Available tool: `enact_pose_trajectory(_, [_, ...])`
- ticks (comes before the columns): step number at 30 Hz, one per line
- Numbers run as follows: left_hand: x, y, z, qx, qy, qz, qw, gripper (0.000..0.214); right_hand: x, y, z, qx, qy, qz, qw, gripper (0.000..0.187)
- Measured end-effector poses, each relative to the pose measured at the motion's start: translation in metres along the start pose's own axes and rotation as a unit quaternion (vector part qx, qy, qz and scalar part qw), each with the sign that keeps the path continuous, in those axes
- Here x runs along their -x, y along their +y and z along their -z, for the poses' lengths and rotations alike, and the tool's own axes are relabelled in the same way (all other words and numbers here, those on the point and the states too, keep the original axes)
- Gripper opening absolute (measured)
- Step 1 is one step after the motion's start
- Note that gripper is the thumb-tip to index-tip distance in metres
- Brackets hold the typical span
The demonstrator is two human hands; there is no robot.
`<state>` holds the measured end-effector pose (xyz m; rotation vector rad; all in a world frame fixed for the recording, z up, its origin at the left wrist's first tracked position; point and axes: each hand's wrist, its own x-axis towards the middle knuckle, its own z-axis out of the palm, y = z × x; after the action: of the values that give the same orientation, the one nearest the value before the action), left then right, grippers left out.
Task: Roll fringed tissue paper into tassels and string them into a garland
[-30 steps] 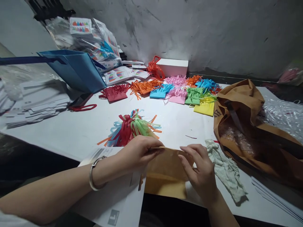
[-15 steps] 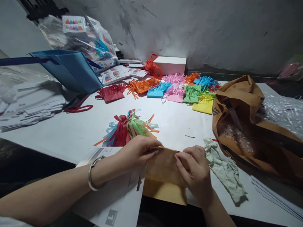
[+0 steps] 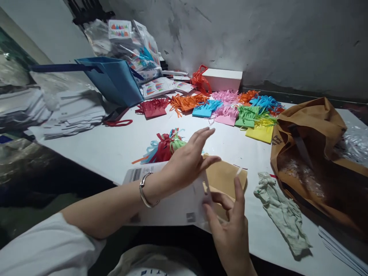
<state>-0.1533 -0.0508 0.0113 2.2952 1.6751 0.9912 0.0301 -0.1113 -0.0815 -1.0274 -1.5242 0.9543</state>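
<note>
A flat white packet (image 3: 172,207) with a barcode and printed marks lies under my left forearm at the table's front edge. My left hand (image 3: 192,157) hovers over its right end, fingers stretched out and holding nothing. My right hand (image 3: 227,214) grips the packet's right edge between thumb and bent fingers, its index finger pointing up. Beside that edge, between my hands, is a folded tan paper piece (image 3: 225,172); the packet and my fingers hide part of it. Behind my left hand sits a bunch of red, blue and green paper tassels (image 3: 165,147), partly covered.
Fringed paper bundles in several colours, such as a yellow one (image 3: 260,132), line the back. A blue bag (image 3: 115,82) and stacked white packets (image 3: 77,113) stand left. To the right are a brown bag (image 3: 310,115) and a crumpled pale glove (image 3: 283,214).
My left hand has let go of the tan paper and opened. My right hand has moved down to the white packet's edge. The view has turned left.
</note>
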Motion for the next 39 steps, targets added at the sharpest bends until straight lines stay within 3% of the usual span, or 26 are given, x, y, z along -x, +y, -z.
enact_pose_trajectory(2, [0.007,0.010,0.020,0.064,-0.073,-0.002,0.995,0.057,0.001,-0.002,-0.004,-0.028,0.020,-0.026,0.999,0.077])
enact_pose_trajectory(4, [0.015,0.013,0.040,0.122,-0.174,-0.010,0.977,0.037,-0.004,-0.005,0.001,-0.052,0.032,-0.043,0.997,0.076])
enact_pose_trajectory(6, [0.023,0.010,0.051,0.157,-0.221,-0.007,0.963,0.022,-0.012,-0.011,0.013,-0.050,0.025,-0.019,0.998,0.073])
enact_pose_trajectory(8, [0.031,0.006,0.051,0.196,-0.195,0.018,0.961,0.023,-0.021,-0.021,0.025,-0.018,0.057,0.056,0.997,0.059])
enact_pose_trajectory(11, [0.044,0.000,0.037,0.271,-0.133,0.068,0.951,0.023,-0.030,-0.041,0.040,0.017,0.148,0.166,0.975,0.022])
enact_pose_trajectory(13, [0.051,-0.001,0.028,0.308,-0.106,0.085,0.942,0.023,-0.030,-0.053,0.045,0.011,0.062,0.165,0.984,0.011])
enact_pose_trajectory(16, [0.058,-0.001,0.021,0.339,-0.075,0.100,0.932,0.022,-0.028,-0.063,0.042,0.021,-0.164,0.065,0.984,0.007])
enact_pose_trajectory(18, [0.060,-0.002,0.020,0.345,-0.062,0.105,0.931,0.022,-0.027,-0.065,0.036,0.059,-0.212,0.023,0.975,0.008])
enact_pose_trajectory(28, [0.064,-0.007,0.022,0.343,-0.055,0.102,0.932,0.022,-0.024,-0.063,0.009,0.229,-0.127,0.158,0.952,0.007])
enact_pose_trajectory(32, [0.065,-0.007,0.026,0.375,-0.075,0.110,0.917,0.022,-0.020,-0.062,-0.003,0.281,-0.075,0.231,0.928,0.010])
enact_pose_trajectory(36, [0.065,-0.009,0.028,0.413,-0.080,0.122,0.899,0.021,-0.018,-0.056,-0.008,0.320,-0.042,0.247,0.914,0.009])
enact_pose_trajectory(37, [0.065,-0.010,0.028,0.416,-0.081,0.125,0.897,0.021,-0.018,-0.054,-0.007,0.333,-0.019,0.243,0.911,0.011])
enact_pose_trajectory(39, [0.066,-0.012,0.027,0.416,-0.080,0.132,0.896,0.022,-0.019,-0.049,-0.005,0.363,0.048,0.229,0.902,0.036])
